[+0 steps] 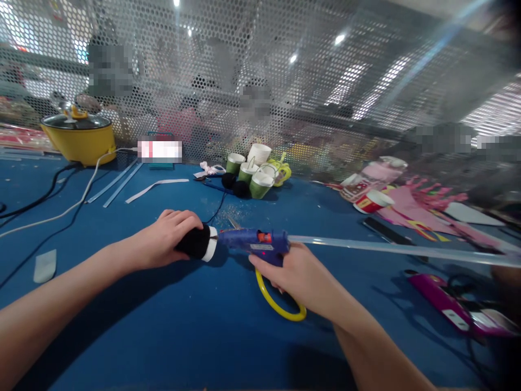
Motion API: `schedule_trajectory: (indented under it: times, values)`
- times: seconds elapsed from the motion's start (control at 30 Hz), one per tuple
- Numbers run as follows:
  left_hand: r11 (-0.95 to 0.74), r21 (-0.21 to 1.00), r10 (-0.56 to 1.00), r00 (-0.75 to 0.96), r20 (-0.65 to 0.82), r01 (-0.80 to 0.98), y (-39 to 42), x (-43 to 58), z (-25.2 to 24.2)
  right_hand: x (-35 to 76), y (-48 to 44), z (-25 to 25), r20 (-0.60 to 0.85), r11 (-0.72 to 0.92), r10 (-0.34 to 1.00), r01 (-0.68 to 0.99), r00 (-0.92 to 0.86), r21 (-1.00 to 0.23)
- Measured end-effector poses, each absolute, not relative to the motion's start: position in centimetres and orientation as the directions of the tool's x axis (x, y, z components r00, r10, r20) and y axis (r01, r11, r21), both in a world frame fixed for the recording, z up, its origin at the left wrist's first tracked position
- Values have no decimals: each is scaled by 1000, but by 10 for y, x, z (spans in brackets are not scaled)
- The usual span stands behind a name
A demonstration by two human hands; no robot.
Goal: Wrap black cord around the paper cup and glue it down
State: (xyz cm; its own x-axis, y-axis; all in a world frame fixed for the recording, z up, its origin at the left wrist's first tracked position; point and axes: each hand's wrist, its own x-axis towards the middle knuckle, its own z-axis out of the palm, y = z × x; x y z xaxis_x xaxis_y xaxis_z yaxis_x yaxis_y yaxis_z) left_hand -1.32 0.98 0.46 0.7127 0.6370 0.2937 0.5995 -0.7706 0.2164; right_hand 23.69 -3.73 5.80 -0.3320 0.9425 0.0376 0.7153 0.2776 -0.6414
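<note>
My left hand (pixel 173 236) is wrapped round a black-covered cup-like piece (pixel 194 243) with a white rim, tilted on its side with the rim turned to the right. In my right hand (pixel 291 271) is a blue hot glue gun (pixel 244 240) with a small red light lit. Its nozzle points left and meets or nearly meets the white rim; I cannot tell which. A long clear glue stick (pixel 366 246) runs out of its back to the right. Below my right hand hangs a yellow loop (pixel 280 309), partly hidden by the fingers.
Several green and white paper cups (pixel 260 184) stand ahead with black pompoms (pixel 241 189). A yellow electric pot (pixel 81 138) is at the far left, with cables nearby. To the right lie a purple power strip (pixel 437 298), a phone-like black slab (pixel 386 231) and pink sheets (pixel 411 206).
</note>
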Motion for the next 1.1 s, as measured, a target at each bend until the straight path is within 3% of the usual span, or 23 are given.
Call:
schedule_trajectory:
  times: [0.2, 0.63, 0.97, 1.1]
  values:
    - [-749, 265, 663, 694, 280, 608, 9, -14, 6, 234, -43, 61, -3, 262, 944, 751, -331, -606]
    - [-714, 309, 698, 669, 254, 628, 7, -14, 10, 238, -45, 51, 117, 404, 913, 822, -392, -400]
    - [-709, 319, 704, 660, 263, 629, 8, -14, 9, 238, -46, 50, 106, 389, 917, 801, -385, -454]
    - [-720, 312, 693, 670, 268, 620, 8, -13, 10, 238, -43, 51, 122, 339, 937, 761, -329, -553]
